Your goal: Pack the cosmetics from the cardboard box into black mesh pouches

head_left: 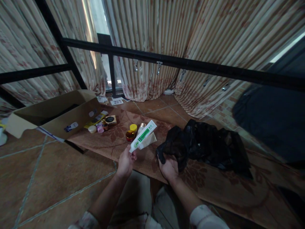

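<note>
A white tube with green print (143,136) is pinched at its lower end by my left hand (126,161), its other end tilted up to the right. My right hand (168,166) grips the edge of a crumpled black plastic bag (205,144); the fingertips are partly hidden by the plastic. Just behind the tube are a red jar with a gold lid (130,135), a yellow-capped jar (133,128) and another pale tube (149,141), partly covered. All of these rest on a long, low surface with a brown patterned cloth (107,144).
An open cardboard box (71,119) stands at the left end. Beside it lie a small dark bottle (105,125), a pink jar (100,129), a cream jar (92,129) and a black compact box (111,120). A black metal rail (143,54) crosses ahead, before long curtains (157,28).
</note>
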Available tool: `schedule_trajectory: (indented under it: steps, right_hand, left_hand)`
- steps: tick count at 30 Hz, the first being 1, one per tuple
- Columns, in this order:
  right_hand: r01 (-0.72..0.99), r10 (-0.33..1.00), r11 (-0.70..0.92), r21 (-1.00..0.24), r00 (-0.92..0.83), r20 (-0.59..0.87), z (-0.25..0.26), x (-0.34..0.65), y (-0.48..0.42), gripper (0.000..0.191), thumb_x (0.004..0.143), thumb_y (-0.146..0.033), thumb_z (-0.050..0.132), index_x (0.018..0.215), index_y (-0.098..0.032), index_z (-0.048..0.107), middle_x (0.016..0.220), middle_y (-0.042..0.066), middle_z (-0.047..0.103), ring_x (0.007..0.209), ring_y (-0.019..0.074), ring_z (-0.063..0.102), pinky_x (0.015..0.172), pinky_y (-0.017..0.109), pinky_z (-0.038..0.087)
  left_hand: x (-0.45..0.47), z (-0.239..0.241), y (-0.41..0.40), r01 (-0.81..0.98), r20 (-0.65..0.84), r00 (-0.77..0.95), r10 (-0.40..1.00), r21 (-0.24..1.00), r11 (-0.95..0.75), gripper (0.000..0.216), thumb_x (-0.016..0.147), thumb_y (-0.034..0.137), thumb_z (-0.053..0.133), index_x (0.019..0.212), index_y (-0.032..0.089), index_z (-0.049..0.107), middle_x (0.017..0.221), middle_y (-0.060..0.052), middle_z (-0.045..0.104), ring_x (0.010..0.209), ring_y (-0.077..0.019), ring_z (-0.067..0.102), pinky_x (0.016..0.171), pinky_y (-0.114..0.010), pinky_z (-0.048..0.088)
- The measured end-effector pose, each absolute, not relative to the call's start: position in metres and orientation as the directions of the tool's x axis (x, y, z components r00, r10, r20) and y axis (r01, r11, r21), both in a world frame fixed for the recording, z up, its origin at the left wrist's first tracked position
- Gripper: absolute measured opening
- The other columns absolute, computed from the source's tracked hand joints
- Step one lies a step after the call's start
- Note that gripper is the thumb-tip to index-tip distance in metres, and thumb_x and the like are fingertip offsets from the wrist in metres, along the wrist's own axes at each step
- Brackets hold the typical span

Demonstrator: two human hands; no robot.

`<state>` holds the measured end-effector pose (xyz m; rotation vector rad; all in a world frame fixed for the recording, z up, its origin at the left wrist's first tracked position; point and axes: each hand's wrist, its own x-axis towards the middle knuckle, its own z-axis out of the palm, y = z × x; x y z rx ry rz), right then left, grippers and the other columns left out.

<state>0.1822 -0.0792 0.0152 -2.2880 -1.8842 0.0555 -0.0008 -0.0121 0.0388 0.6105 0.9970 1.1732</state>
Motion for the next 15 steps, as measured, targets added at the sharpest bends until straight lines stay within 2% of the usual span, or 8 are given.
schedule_trajectory:
  steps: [3, 7, 11, 15]
  right_hand:
    - [0.969, 0.977, -0.183, -0.166, 0.199, 0.079, 0.016, 0.182, -0.079, 0.030, 0.091, -0.034, 0.036, 0.090, -0.019, 0.063, 0.087, 0.007, 0.068, 0.087, 0.0177, 0.059, 0.089, 0.029, 0.028]
    - [0.967, 0.978, -0.180, -0.179, 0.195, 0.072, 0.020, 0.181, -0.080, 0.029, 0.090, -0.034, 0.038, 0.092, -0.019, 0.062, 0.087, 0.008, 0.068, 0.087, 0.0185, 0.059, 0.088, 0.031, 0.030]
    - [0.962, 0.980, -0.168, -0.213, 0.187, 0.069, 0.022, 0.182, -0.080, 0.025, 0.089, -0.032, 0.041, 0.093, -0.019, 0.062, 0.090, 0.008, 0.068, 0.088, 0.0188, 0.059, 0.088, 0.033, 0.032]
    - [0.947, 0.981, -0.155, -0.281, 0.180, 0.066, 0.017, 0.184, -0.079, 0.023, 0.088, -0.033, 0.049, 0.098, -0.017, 0.061, 0.094, 0.008, 0.065, 0.093, 0.0192, 0.058, 0.091, 0.037, 0.038]
  left_hand:
    - [-0.001, 0.048, -0.022, -0.622, -0.353, 0.318, 0.880, 0.623, 0.475, 0.022, 0.082, 0.037, 0.050, 0.086, 0.016, 0.052, 0.058, 0.005, 0.041, 0.046, -0.0055, 0.035, 0.046, -0.020, 0.033]
    - [-0.002, 0.059, -0.046, -0.621, -0.351, 0.534, 0.769, 0.454, 0.639, 0.020, 0.087, 0.033, 0.044, 0.090, 0.016, 0.053, 0.064, 0.002, 0.041, 0.052, -0.0059, 0.039, 0.052, -0.020, 0.038]
    - [-0.007, 0.068, -0.074, -0.538, -0.348, 0.653, 0.673, 0.412, 0.735, 0.016, 0.086, 0.031, 0.050, 0.089, 0.015, 0.053, 0.065, 0.002, 0.042, 0.054, -0.0060, 0.038, 0.055, -0.021, 0.038]
    - [-0.015, 0.073, -0.091, -0.452, -0.316, 0.706, 0.634, 0.489, 0.746, 0.020, 0.083, 0.032, 0.054, 0.084, 0.013, 0.055, 0.061, 0.001, 0.046, 0.054, -0.0080, 0.041, 0.055, -0.024, 0.035]
